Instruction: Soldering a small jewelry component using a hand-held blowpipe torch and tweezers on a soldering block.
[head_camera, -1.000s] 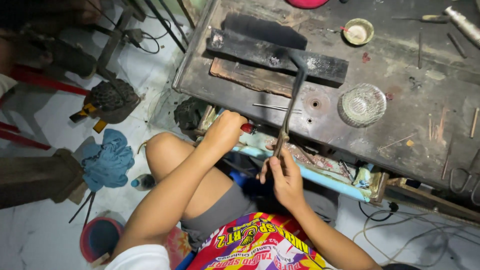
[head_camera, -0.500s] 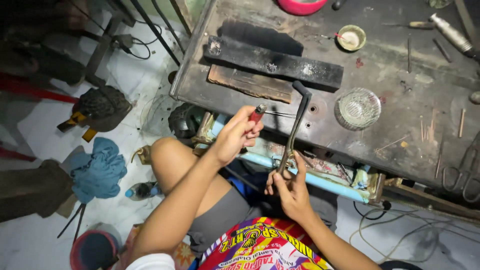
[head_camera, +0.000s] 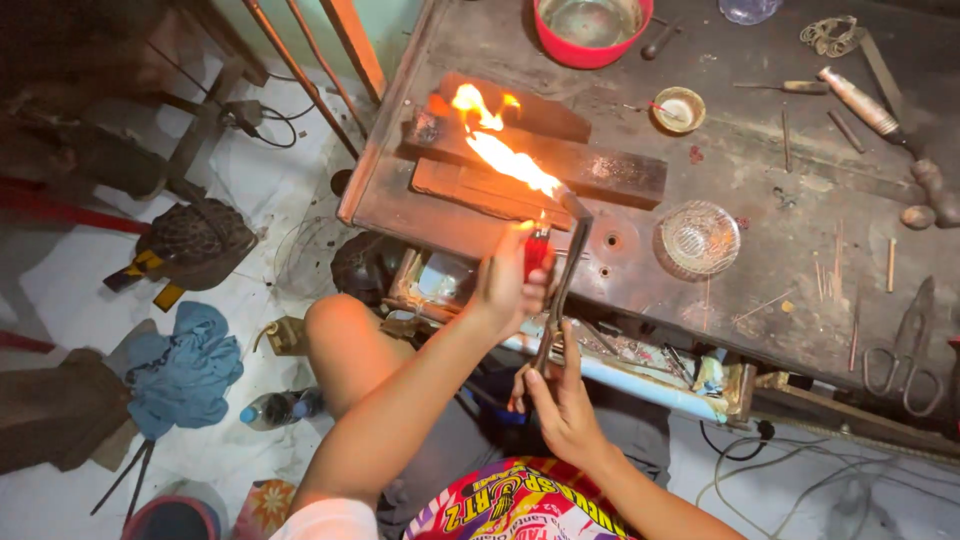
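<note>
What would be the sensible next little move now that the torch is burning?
Probably draw the left hand and its red lighter back from the torch. The flame is already lit and shoots across the dark wooden blocks, while the lighter sits right beside the nozzle. The right hand grips the torch's lower end, so it can aim alone.

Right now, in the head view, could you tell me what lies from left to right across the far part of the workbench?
Flame over the dark wooden blocks → red bowl → small round dish → clear glass dish → thin rods → scissors.
</note>
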